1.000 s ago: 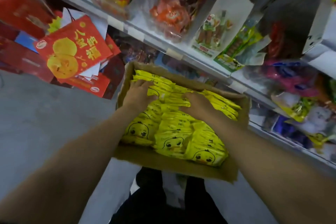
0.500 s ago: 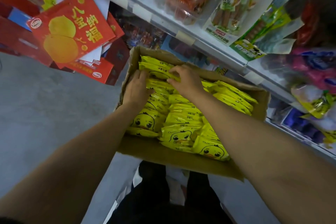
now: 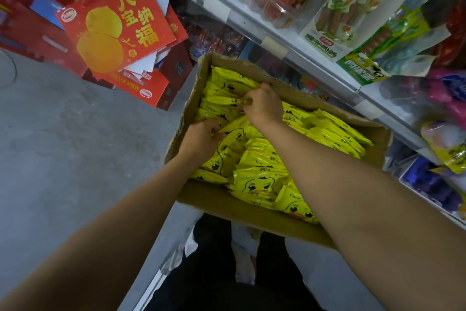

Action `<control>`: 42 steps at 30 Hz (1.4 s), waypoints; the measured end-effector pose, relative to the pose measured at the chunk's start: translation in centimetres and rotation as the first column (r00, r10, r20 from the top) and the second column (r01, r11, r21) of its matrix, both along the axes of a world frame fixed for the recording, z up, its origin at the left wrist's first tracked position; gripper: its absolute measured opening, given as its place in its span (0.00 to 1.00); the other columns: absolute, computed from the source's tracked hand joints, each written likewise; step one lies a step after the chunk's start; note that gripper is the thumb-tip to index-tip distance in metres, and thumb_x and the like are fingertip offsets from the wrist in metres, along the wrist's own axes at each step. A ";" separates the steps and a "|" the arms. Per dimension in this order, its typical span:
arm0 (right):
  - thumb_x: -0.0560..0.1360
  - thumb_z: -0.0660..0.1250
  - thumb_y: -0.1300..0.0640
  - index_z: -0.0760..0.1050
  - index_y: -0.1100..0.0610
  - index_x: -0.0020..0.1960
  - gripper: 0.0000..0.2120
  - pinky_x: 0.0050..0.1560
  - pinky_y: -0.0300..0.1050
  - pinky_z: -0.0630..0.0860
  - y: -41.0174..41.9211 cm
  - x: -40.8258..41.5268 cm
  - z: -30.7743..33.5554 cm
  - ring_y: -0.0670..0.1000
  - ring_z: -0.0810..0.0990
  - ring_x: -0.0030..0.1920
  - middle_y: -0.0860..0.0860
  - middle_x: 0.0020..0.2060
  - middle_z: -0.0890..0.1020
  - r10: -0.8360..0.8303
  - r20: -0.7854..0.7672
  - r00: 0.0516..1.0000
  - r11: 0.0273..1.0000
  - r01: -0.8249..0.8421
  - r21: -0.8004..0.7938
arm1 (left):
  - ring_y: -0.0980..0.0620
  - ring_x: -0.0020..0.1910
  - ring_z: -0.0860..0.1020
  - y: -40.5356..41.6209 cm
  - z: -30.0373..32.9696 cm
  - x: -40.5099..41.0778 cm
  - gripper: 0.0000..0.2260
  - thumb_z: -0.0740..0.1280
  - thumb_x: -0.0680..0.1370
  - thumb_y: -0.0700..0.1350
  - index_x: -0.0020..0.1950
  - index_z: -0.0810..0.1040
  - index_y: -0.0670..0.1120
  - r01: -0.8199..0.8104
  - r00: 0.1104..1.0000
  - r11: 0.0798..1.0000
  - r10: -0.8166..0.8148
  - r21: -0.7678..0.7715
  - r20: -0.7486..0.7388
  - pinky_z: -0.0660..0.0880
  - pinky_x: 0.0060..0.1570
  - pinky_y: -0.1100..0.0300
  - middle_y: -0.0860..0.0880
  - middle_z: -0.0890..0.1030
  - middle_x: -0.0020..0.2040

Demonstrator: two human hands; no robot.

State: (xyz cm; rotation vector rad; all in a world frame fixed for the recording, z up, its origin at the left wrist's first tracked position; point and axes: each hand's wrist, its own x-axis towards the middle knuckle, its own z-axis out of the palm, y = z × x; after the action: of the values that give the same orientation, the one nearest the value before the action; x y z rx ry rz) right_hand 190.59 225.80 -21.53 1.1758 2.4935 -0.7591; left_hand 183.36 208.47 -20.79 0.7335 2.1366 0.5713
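1. A shop aisle: grey concrete floor point(image 3: 75, 146), red gift boxes point(image 3: 116, 23) on the left, and a stocked shelf point(image 3: 277, 40) on the right.
2. The cardboard box point(image 3: 227, 199) sits below the shelf, full of yellow duck packets point(image 3: 259, 184).
3. The right hand point(image 3: 264, 106) has crossed from the box's middle to the far-left row, and its fingers now pinch packet edges there.
4. The left hand point(image 3: 201, 138), flat a second ago, now curls round packets just beside it.
5. This looks like gathering a bundle to lift out.
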 end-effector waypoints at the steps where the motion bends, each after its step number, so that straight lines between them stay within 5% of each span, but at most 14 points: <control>1: 0.72 0.74 0.48 0.84 0.51 0.55 0.13 0.53 0.47 0.71 -0.2 0.0 0.1 0.58 0.74 0.60 0.55 0.54 0.77 0.010 -0.003 1.000 1.000 -0.010 0.011 | 0.41 0.37 0.76 -0.3 0.4 0.3 0.08 0.69 0.76 0.47 0.45 0.75 0.43 -0.017 0.999 1.000 0.017 -0.017 0.038 0.73 0.36 0.51 0.42 0.78 0.38; 7: 0.76 0.70 0.52 0.78 0.55 0.51 0.08 0.43 0.47 0.70 -0.1 2.0 3.5 0.58 0.79 0.49 0.54 0.47 0.82 -0.005 -0.137 0.991 0.983 -0.020 -0.183 | 0.47 0.29 0.68 -1.2 3.5 1.6 0.09 0.63 0.80 0.47 0.47 0.67 0.45 -0.036 0.991 0.999 0.037 -0.011 0.128 0.62 0.29 0.56 0.46 0.71 0.30; 13: 0.80 0.63 0.49 0.73 0.54 0.57 0.11 0.44 0.51 0.72 3.1 4.9 10.7 0.59 0.79 0.49 0.57 0.48 0.82 0.041 -0.221 0.974 0.998 -0.051 -0.040 | 0.49 0.28 0.67 0.0 8.6 3.9 0.10 0.62 0.81 0.51 0.51 0.69 0.45 -0.016 0.992 0.997 0.007 0.075 0.124 0.60 0.27 0.57 0.48 0.70 0.29; 16: 0.81 0.61 0.49 0.72 0.55 0.62 0.13 0.50 0.54 0.74 5.2 7.6 13.9 0.62 0.78 0.54 0.60 0.53 0.81 -0.029 -0.287 0.958 0.999 0.019 -0.038 | 0.49 0.45 0.74 1.2 11.6 5.7 0.17 0.70 0.75 0.56 0.51 0.71 0.46 -0.051 0.978 0.990 0.024 0.128 0.207 0.69 0.38 0.55 0.47 0.77 0.41; 19: 0.81 0.63 0.51 0.73 0.59 0.63 0.15 0.52 0.53 0.73 7.0 11.5 17.3 0.62 0.78 0.57 0.60 0.56 0.81 -0.105 -0.369 0.923 0.994 0.101 -0.031 | 0.54 0.57 0.70 2.8 15.2 8.6 0.20 0.76 0.70 0.53 0.55 0.73 0.48 -0.078 0.935 0.988 0.026 0.134 0.354 0.70 0.47 0.57 0.50 0.76 0.54; 21: 0.80 0.64 0.51 0.76 0.61 0.59 0.15 0.49 0.49 0.71 7.9 13.9 19.4 0.58 0.78 0.54 0.59 0.53 0.81 -0.166 -0.409 0.897 0.986 0.161 -0.048 | 0.56 0.53 0.72 3.8 17.2 10.7 0.15 0.76 0.70 0.50 0.51 0.75 0.51 -0.031 0.910 0.991 -0.027 0.132 0.414 0.70 0.46 0.59 0.55 0.76 0.48; 24: 0.78 0.68 0.47 0.76 0.60 0.42 0.16 0.38 0.45 0.63 9.5 20.4 22.9 0.50 0.71 0.36 0.52 0.34 0.73 -0.288 -0.461 0.840 0.956 0.276 -0.095 | 0.60 0.51 0.76 5.7 20.5 15.7 0.08 0.75 0.72 0.47 0.47 0.78 0.54 0.012 0.890 0.985 -0.088 0.170 0.448 0.71 0.51 0.60 0.61 0.78 0.46; 27: 0.72 0.72 0.41 0.69 0.55 0.33 0.22 0.34 0.45 0.58 10.8 27.2 26.1 0.47 0.63 0.30 0.51 0.28 0.66 -0.388 -0.507 0.770 0.920 0.353 -0.168 | 0.55 0.59 0.76 7.7 22.6 20.7 0.22 0.76 0.69 0.54 0.57 0.81 0.43 0.108 0.883 0.976 -0.182 0.192 0.432 0.69 0.63 0.55 0.48 0.82 0.56; 31: 0.67 0.77 0.41 0.79 0.60 0.41 0.22 0.36 0.43 0.69 12.5 35.8 30.1 0.47 0.75 0.33 0.52 0.32 0.80 -0.427 -0.494 0.757 0.904 0.354 -0.239 | 0.64 0.47 0.81 10.7 26.8 26.9 0.04 0.70 0.76 0.44 0.50 0.81 0.49 0.237 0.817 0.938 -0.333 0.253 0.470 0.74 0.49 0.66 0.57 0.85 0.46; 36: 0.61 0.83 0.48 0.78 0.65 0.49 0.27 0.39 0.45 0.78 14.9 43.8 35.3 0.48 0.83 0.38 0.57 0.41 0.85 -0.411 -0.614 0.674 0.910 0.338 -0.238 | 0.48 0.49 0.83 13.3 30.7 32.8 0.09 0.68 0.77 0.43 0.57 0.79 0.46 0.181 0.800 0.919 -0.345 0.349 0.491 0.80 0.49 0.53 0.46 0.84 0.52; 40: 0.60 0.84 0.55 0.73 0.59 0.47 0.24 0.42 0.53 0.79 16.8 48.1 39.2 0.54 0.83 0.41 0.63 0.46 0.83 -0.405 -0.725 0.557 0.904 0.364 -0.225 | 0.49 0.40 0.84 15.5 34.3 35.8 0.12 0.68 0.76 0.43 0.58 0.78 0.41 0.201 0.822 0.911 -0.357 0.360 0.444 0.81 0.38 0.55 0.44 0.85 0.47; 42: 0.63 0.82 0.60 0.73 0.56 0.50 0.22 0.43 0.51 0.81 17.5 49.4 41.4 0.54 0.84 0.43 0.59 0.48 0.84 -0.419 -0.771 0.480 0.890 0.384 -0.245 | 0.50 0.41 0.84 16.8 36.4 36.5 0.11 0.70 0.75 0.43 0.57 0.79 0.44 0.287 0.820 0.890 -0.419 0.353 0.390 0.81 0.42 0.56 0.47 0.85 0.46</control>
State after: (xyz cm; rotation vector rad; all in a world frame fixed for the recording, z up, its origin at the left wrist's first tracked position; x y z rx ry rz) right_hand 240.03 243.27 19.84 1.7274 2.8372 -1.8490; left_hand 219.86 225.29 15.61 1.0164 1.4463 0.7623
